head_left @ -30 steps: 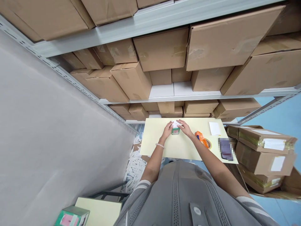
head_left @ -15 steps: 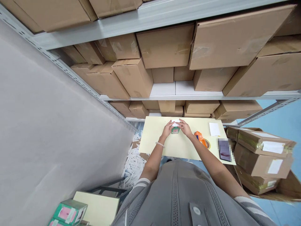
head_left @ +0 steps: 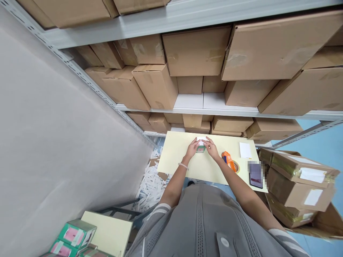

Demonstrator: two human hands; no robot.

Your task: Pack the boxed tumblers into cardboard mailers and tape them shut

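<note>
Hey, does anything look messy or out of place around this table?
Yes: a heap of white paper strips litters the floor left of the table, against the wall. On the table, things look orderly.

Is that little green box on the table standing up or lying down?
Cannot tell: both hands, left and right, cover the small green box.

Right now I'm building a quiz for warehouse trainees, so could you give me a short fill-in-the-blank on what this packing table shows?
1. Both hands, the left hand and the right hand, touch a small ____ box with a white sheet on top.
2. The tape dispenser on the table is ____ in colour.
3. The shelves behind the table hold ____ boxes.

Missing words: green; orange; cardboard
</note>
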